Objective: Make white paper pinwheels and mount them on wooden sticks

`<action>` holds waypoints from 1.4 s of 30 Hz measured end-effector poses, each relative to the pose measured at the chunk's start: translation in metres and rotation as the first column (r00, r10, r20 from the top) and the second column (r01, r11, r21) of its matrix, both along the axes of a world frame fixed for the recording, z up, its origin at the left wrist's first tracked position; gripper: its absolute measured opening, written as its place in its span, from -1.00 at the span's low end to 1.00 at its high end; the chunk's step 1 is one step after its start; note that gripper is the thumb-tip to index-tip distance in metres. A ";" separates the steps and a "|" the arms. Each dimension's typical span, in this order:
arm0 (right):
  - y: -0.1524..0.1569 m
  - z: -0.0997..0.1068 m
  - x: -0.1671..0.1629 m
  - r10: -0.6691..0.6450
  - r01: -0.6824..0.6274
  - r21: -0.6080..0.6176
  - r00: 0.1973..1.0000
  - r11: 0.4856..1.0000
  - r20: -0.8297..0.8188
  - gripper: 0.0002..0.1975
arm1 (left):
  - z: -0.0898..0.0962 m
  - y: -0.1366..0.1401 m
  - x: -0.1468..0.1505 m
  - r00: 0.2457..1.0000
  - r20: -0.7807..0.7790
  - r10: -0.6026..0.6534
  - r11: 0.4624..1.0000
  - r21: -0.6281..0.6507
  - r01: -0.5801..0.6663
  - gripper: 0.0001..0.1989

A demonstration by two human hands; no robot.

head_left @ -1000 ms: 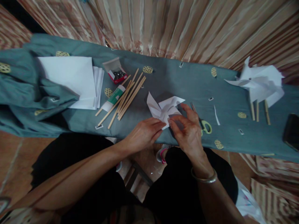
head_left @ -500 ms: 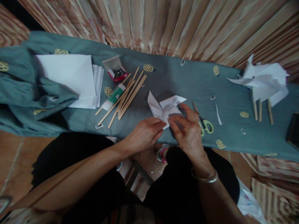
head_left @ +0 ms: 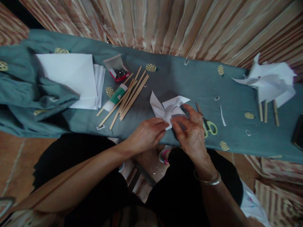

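Note:
A white paper pinwheel (head_left: 168,111) with bent-in blades is held just above the near edge of the cloth-covered table. The fingers of my left hand (head_left: 149,132) pinch its lower left part. From the other side, my right hand (head_left: 191,130) grips its lower right with thumb and index finger, the other fingers curled beside a blade. Close to the right hand lies a pair of scissors (head_left: 208,124) with light green handles, partly hidden behind the fingers.
Left of the pinwheel lie several wooden sticks (head_left: 132,97), a green-and-white glue tube (head_left: 115,97), an open red box (head_left: 119,74) of small metal pieces and a stack of white paper (head_left: 68,78). Finished pinwheels (head_left: 272,78) on sticks and a paper strip (head_left: 222,116) lie right.
Both hands keep their grip on the pinwheel with hardly any movement. The view has shifted very slightly.

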State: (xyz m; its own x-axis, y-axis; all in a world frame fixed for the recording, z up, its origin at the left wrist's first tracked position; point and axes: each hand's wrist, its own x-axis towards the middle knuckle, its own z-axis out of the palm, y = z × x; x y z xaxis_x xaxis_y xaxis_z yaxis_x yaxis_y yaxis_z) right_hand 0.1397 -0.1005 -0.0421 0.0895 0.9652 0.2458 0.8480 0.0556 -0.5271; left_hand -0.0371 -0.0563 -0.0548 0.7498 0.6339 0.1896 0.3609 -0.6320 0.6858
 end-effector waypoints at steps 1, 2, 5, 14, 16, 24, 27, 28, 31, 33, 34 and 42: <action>0.000 0.000 0.000 0.003 -0.003 0.003 1.000 1.000 -0.006 -0.82 | 0.000 0.000 0.000 1.000 -0.006 0.000 1.000 -0.002 0.000 -0.77; 0.000 0.000 0.000 0.005 -0.005 0.006 1.000 1.000 -0.011 -0.81 | 0.001 0.000 0.000 1.000 -0.011 -0.001 1.000 -0.002 0.001 -0.77; -0.001 0.000 0.000 0.006 -0.006 0.005 1.000 1.000 -0.021 -0.81 | 0.001 -0.001 -0.001 1.000 -0.018 -0.011 1.000 0.015 0.011 -0.76; -0.003 -0.002 -0.001 0.000 0.000 0.020 1.000 1.000 -0.018 -0.80 | 0.001 -0.001 -0.001 0.999 -0.047 -0.009 0.999 0.052 0.011 -0.78; -0.003 -0.002 -0.001 0.000 0.000 0.012 1.000 1.000 0.001 -0.80 | 0.001 -0.001 0.000 0.999 -0.034 0.000 0.998 0.055 0.002 -0.78; -0.004 0.001 -0.002 0.027 -0.028 0.008 0.998 1.000 0.057 -0.78 | 0.000 -0.002 -0.001 1.000 -0.016 0.003 1.000 0.011 -0.003 -0.78; -0.005 0.001 -0.003 0.034 -0.033 -0.006 0.999 0.999 0.032 -0.77 | 0.000 -0.002 -0.001 1.000 -0.011 0.010 1.000 0.008 -0.010 -0.77; -0.005 0.002 -0.003 0.041 -0.041 -0.006 0.999 0.999 0.026 -0.76 | 0.000 -0.002 -0.001 1.000 -0.008 0.013 1.000 0.005 -0.013 -0.78; -0.005 0.003 -0.004 0.073 -0.072 -0.017 0.997 0.997 0.039 -0.71 | 0.000 -0.002 0.000 1.000 -0.004 0.019 1.000 -0.006 -0.019 -0.80; -0.005 0.004 -0.005 0.083 -0.081 -0.033 0.995 0.996 0.058 -0.68 | 0.000 -0.002 0.000 1.000 -0.002 0.020 1.000 -0.008 -0.020 -0.81; -0.005 0.004 -0.006 0.082 -0.079 -0.037 0.995 0.996 0.063 -0.67 | 0.000 -0.002 0.000 1.000 -0.002 0.020 1.000 -0.009 -0.020 -0.81; -0.003 -0.003 -0.006 0.134 -0.126 -0.069 0.983 0.990 0.126 -0.59 | 0.002 -0.002 0.000 1.000 -0.020 0.011 1.000 -0.016 -0.012 -0.81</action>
State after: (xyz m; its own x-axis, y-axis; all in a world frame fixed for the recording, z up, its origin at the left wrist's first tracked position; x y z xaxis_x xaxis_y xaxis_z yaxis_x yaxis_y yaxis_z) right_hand 0.1336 -0.1035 -0.0450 -0.0664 0.9799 0.1881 0.8971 0.1411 -0.4186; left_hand -0.0371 -0.0585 -0.0526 0.7460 0.6454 0.1641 0.3820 -0.6166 0.6884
